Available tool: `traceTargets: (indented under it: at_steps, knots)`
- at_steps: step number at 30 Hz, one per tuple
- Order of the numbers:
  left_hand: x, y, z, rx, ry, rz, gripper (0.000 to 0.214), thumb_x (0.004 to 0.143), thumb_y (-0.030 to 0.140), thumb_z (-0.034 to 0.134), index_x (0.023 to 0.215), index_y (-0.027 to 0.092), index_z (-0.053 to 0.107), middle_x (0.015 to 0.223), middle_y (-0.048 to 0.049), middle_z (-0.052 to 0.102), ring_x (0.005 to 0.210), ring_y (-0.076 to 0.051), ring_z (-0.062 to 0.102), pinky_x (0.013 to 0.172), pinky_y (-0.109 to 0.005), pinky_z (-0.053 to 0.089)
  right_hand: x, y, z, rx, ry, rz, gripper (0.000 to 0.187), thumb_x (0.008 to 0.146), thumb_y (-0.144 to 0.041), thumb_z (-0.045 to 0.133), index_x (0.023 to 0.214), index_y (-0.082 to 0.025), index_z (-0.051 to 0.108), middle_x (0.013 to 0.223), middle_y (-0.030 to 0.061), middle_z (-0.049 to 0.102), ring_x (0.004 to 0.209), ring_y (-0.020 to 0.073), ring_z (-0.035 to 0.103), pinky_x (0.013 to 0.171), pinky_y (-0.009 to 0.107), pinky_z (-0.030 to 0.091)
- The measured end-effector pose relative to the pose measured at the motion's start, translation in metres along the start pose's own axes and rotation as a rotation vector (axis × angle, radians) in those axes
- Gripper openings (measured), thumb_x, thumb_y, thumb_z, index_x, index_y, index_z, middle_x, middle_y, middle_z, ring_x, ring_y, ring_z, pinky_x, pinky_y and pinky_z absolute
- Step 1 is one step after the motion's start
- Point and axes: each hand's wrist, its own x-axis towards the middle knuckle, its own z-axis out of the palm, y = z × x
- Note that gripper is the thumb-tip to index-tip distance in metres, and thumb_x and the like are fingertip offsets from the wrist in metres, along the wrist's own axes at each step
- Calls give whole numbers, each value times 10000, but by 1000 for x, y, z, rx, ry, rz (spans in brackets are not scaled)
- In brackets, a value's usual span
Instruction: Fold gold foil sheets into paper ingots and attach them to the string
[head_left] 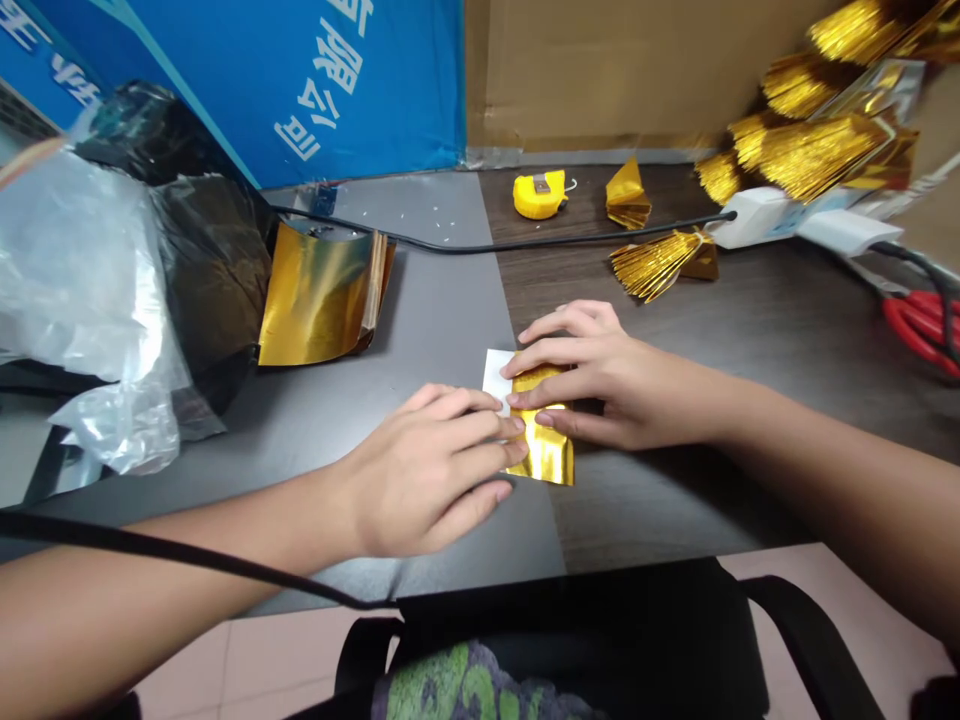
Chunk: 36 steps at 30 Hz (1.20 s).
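A sheet of gold foil paper [551,455] lies flat on the table, with a strip of its white side [495,370] showing along the left. My left hand [442,465] rests with outstretched fingertips on the left edge of the foil. From the right, my right hand [589,375] lays its spread fingers over the sheet's upper part, covering some of it. Both hands press on the paper without gripping it. To the upper left, a stack of gold foil sheets [319,295] stands curved on the table.
A yellow tape measure [540,195], a folded gold piece [628,195] and a fringed gold tassel [656,265] lie at the back. More tassels [817,150] pile up by a white power strip [761,215]. Red-handled scissors [926,325] lie right; plastic bags [97,270] fill the left.
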Motion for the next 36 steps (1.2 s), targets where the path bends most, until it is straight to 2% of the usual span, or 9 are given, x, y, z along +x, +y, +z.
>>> traceTargets:
  at_steps: [5, 8, 16, 22, 30, 36]
  knots:
    - [3, -5, -4, -182, -40, -101, 282, 1016, 252, 470, 1164, 245, 710, 1221, -22, 721, 1219, -192, 565, 1019, -371, 424, -1, -3, 1, -14, 7, 15, 223, 1000, -313, 549, 1091, -266, 747, 1233, 44, 716, 1244, 282, 527, 1076, 547, 268]
    - [4, -8, -5, -231, -52, -97, 298, 1023, 249, 449, 1178, 232, 702, 1239, -28, 714, 1224, -189, 556, 1020, -369, 422, -1, -4, 2, -19, 19, 22, 218, 999, -303, 550, 1088, -262, 745, 1222, 46, 722, 1242, 279, 538, 1079, 544, 263]
    - [-2, -7, 0, -108, -5, 10, 279, 1004, 253, 484, 1211, 199, 663, 1224, -55, 698, 1152, -204, 570, 928, -349, 412, 2, 3, 4, 57, 10, -76, 217, 1015, -328, 554, 1101, -246, 735, 1221, 42, 721, 1251, 247, 541, 1087, 499, 242]
    - [-4, -6, 1, -45, -25, 35, 285, 990, 273, 518, 1226, 201, 660, 1289, -71, 659, 1232, -238, 539, 988, -379, 410, 4, 5, 7, 96, -1, -91, 204, 1007, -343, 578, 1099, -239, 727, 1249, 41, 718, 1295, 252, 519, 1109, 493, 222]
    - [-3, -4, 2, -26, -42, -35, 266, 995, 314, 522, 1185, 247, 695, 1460, -69, 569, 1408, -267, 459, 1137, -432, 382, 3, 5, 4, 124, 38, 2, 239, 987, -339, 595, 1168, -196, 656, 1257, 73, 714, 1314, 254, 527, 1112, 469, 274]
    - [-3, -3, 0, -13, -72, -31, 275, 1000, 341, 511, 1183, 233, 685, 1417, -66, 618, 1376, -261, 528, 1134, -420, 416, 0, 4, -2, 64, 88, -13, 184, 1003, -312, 578, 1120, -206, 673, 1203, 64, 731, 1242, 227, 595, 1103, 460, 301]
